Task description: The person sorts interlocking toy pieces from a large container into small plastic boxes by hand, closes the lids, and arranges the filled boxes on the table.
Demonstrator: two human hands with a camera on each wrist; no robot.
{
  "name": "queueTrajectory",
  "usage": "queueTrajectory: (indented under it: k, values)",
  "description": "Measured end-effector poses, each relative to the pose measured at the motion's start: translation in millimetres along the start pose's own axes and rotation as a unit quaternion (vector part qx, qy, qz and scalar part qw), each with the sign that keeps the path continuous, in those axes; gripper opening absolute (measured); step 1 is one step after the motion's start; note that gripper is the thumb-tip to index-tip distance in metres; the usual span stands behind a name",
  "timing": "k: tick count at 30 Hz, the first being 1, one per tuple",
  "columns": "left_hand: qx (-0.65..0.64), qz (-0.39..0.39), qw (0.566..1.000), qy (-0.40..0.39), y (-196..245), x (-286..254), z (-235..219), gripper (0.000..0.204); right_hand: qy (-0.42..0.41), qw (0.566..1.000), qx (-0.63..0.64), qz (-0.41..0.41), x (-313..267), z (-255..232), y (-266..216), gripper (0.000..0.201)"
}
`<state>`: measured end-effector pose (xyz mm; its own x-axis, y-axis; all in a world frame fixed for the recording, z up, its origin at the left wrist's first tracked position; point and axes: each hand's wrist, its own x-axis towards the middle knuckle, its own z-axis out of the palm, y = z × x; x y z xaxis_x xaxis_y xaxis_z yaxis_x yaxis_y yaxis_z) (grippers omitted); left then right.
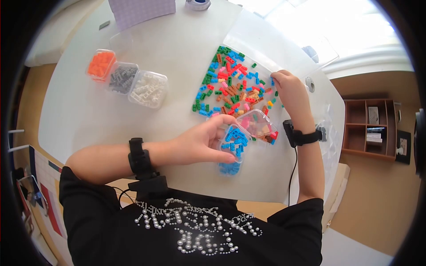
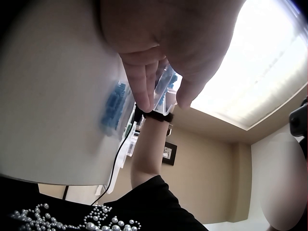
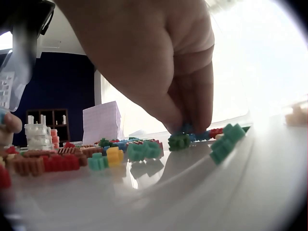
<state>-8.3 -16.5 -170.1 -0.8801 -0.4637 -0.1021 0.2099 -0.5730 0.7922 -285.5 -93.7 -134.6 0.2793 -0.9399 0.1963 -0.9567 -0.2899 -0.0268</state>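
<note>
My left hand [image 1: 195,139] grips a small clear plastic box [image 1: 234,141] with blue toy bricks in it, thumb on the near side and fingers on the far side. Its hinged lid [image 1: 257,123] stands open toward the right. Under it on the table is a second box of blue bricks [image 1: 229,168], also seen in the left wrist view. At the right edge of the spread of mixed bricks, my right hand [image 1: 293,95] reaches down, its fingertips pinching a blue brick [image 3: 186,129] close to a dark green brick [image 3: 179,142].
Many loose bricks [image 1: 233,84] in several colours lie on a clear tray. To the left stand clear boxes of orange bricks [image 1: 101,64], grey bricks [image 1: 123,77] and white bricks [image 1: 150,90]. A pale checked box [image 1: 142,11] stands at the back. A cable [image 1: 293,177] hangs from the right wrist.
</note>
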Motion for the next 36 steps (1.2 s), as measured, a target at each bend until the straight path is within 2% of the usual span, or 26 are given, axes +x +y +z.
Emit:
queueTrajectory:
  k: [2, 5, 7, 10, 16, 25, 36]
  values:
    - [-0.008, 0.003, 1.0, 0.0, 0, -1, 2, 0.063, -0.009, 1.0, -0.01, -0.001, -2, 1, -2, 0.014]
    - [-0.001, 0.0, 1.0, 0.002, 1, -1, 1, 0.064, 0.006, 0.998, 0.059, -0.005, -1, -4, -3, 0.015]
    - [0.028, -0.011, 1.0, 0.001, 1, -1, -1, 0.064, -0.032, 0.984, 0.172, 0.024, -1, -9, 0, 0.015]
    - [0.019, -0.009, 1.0, 0.0, 3, -2, 0, 0.065, 0.015, 0.991, 0.13, 0.006, 2, -10, 5, 0.015]
    - [0.012, 0.0, 1.0, -0.006, 3, -2, 0, 0.066, 0.002, 0.999, 0.053, -0.009, -3, -6, 3, 0.016]
    - [0.01, -0.007, 1.0, -0.006, 3, -2, 0, 0.069, -0.015, 0.989, 0.149, -0.012, -8, -3, 9, 0.019]
    - [0.01, 0.0, 1.0, -0.007, 1, -2, 0, 0.071, -0.039, 0.989, 0.139, 0.003, -10, -4, 6, 0.024]
